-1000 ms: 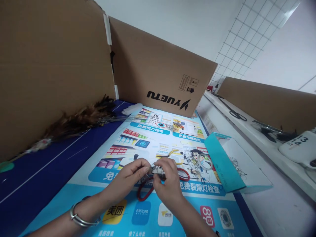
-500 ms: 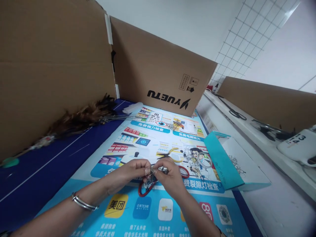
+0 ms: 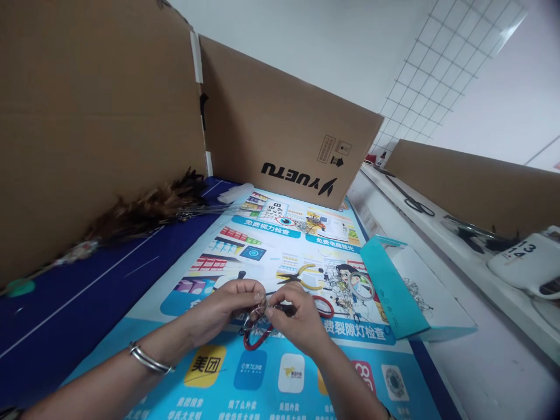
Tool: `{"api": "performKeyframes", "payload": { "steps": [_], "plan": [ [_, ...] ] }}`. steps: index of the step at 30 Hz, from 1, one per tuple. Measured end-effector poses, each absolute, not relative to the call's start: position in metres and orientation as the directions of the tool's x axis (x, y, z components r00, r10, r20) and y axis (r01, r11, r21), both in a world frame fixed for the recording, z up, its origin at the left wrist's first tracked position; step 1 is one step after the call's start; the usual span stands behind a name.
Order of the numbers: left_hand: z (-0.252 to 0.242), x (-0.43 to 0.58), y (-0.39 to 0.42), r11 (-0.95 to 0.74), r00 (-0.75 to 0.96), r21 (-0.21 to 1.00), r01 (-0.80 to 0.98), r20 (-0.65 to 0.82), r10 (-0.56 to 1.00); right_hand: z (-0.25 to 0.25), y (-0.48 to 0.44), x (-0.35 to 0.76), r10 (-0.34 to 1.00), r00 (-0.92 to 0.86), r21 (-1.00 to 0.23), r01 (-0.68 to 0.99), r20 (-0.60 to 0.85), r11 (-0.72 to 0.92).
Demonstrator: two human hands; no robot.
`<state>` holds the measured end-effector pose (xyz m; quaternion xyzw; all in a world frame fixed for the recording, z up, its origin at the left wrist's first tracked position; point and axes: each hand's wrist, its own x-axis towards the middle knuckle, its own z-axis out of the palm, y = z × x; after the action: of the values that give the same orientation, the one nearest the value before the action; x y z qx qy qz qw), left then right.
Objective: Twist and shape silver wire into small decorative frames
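- Pinching noted: left hand [image 3: 231,302] and right hand [image 3: 294,318] meet fingertip to fingertip. Thumb and forefinger of each press on a small wire loop [image 3: 259,307], held just above the poster mat [image 3: 280,256].
- Risk: the loop looks thin and springy. A slackened pinch could flick it off, and it would likely be lost in the loose wire pile [image 3: 339,286] beyond the right fingers.
- Risk: the wire ends could prick a fingertip. The ends are too small to make out.
- Risk: a red-handled tool [image 3: 249,345] lies directly beneath the fingers, so snagged wire could drag it.
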<state>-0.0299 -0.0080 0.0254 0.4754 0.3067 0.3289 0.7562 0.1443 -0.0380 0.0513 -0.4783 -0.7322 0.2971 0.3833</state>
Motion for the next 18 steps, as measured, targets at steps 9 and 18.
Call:
{"api": "performKeyframes", "payload": {
  "steps": [9,18],
  "plan": [
    [0.029,-0.033,-0.008,0.323,0.603,0.907,-0.27,-0.102,0.791,0.044,-0.035,0.147,0.945,-0.242,-0.866,0.397,0.221,0.304],
    [0.025,-0.03,-0.009,0.196,0.52,0.958,-0.211,-0.06,0.852,0.037,-0.033,0.15,0.935,-0.263,-0.861,0.387,0.239,0.329]
  ]
}}
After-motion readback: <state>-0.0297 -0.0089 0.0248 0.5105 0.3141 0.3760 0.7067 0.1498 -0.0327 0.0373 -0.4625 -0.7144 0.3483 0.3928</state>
